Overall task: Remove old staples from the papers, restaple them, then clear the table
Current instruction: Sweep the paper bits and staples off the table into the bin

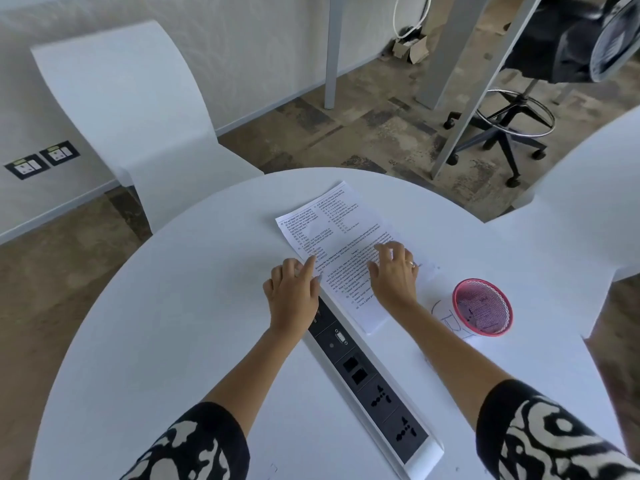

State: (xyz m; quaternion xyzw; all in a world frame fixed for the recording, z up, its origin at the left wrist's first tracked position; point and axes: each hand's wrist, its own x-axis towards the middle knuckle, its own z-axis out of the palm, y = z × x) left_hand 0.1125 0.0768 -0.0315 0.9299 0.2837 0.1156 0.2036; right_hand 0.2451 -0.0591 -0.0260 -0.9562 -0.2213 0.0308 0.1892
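Note:
A stack of printed papers [332, 223] lies at an angle in the middle of the round white table [173, 323]. My left hand [294, 292] rests at the stack's left edge, index finger stretched onto the paper and the other fingers curled. My right hand [394, 271] lies flat on the papers with fingers spread, pressing them down. Neither hand holds anything. No stapler or staple remover is in view.
A pink mesh cup [483, 306] stands right of the papers, with pen scribbles on the table beside it. A black socket strip [374, 382] is set into the table towards me. White chairs [138, 109] stand at the left and right; a black office chair [519, 133] is beyond.

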